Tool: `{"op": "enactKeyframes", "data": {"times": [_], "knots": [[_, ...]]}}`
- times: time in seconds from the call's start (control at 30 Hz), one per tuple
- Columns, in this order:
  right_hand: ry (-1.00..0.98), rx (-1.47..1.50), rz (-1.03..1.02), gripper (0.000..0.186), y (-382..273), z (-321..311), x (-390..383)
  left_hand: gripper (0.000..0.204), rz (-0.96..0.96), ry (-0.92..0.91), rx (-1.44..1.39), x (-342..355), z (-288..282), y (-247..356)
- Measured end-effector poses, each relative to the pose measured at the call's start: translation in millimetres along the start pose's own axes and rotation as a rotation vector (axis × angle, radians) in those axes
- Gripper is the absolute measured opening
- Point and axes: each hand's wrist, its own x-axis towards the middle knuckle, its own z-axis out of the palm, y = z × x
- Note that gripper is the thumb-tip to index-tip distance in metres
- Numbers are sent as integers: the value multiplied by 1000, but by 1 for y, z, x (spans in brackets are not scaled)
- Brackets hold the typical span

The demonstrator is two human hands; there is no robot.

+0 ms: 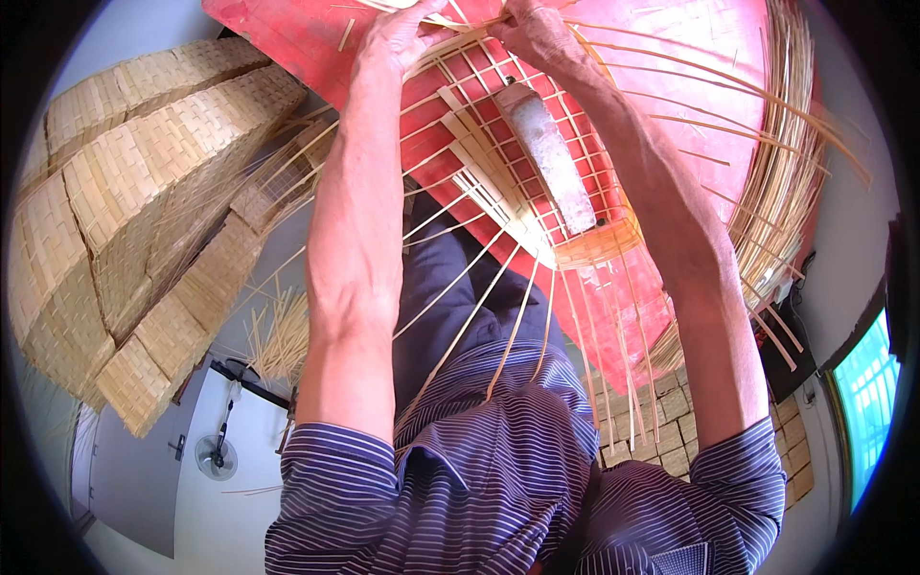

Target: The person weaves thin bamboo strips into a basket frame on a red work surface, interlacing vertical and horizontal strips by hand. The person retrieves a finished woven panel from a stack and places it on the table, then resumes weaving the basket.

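A half-woven bamboo basket (476, 192) lies on a red board, its base an open lattice. Loose strip ends fan out around it. A worn, grey-white bar-shaped block (546, 153) rests on the lattice. My left hand (398, 40) is at the far edge of the weave, fingers closed on thin bamboo strips; the top of the picture cuts part of it off. Just to its right, my right hand (532, 34) pinches a bamboo strip at the same rim. Both forearms reach forward on either side of the basket.
The red board (690, 57) carries the work. A thick bundle of bamboo strips (781, 144) lies along its right side. Stacks of woven baskets (144, 182) stand at the left, close to my left arm. A fan (216, 457) and a bright window (867, 393) show farther off.
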Motion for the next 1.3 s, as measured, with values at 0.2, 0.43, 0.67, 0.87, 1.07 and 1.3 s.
{"op": "enactKeyframes", "data": {"times": [0.2, 0.43, 0.67, 0.87, 1.07, 1.3], "knots": [[24, 39, -30, 22, 0, 4, 1, 37, 189, -132, 540, 3, 16, 18], [-10, 57, 28, 19, -1, -1, 2, 49, 475, 180, 802, -23, 11, -3], [-6, 52, 4, 20, 0, 2, 5, 48, 344, 576, 865, -27, 20, -9], [28, 12, -82, 21, 4, 17, 9, 71, 229, 624, 1106, -43, 30, 5], [139, -10, -159, 19, 30, 44, 20, 29, 644, 299, 1858, -53, 42, 9], [133, 22, -130, 19, 24, 52, 26, 11, 779, -98, 1875, -41, 73, 47]]}}
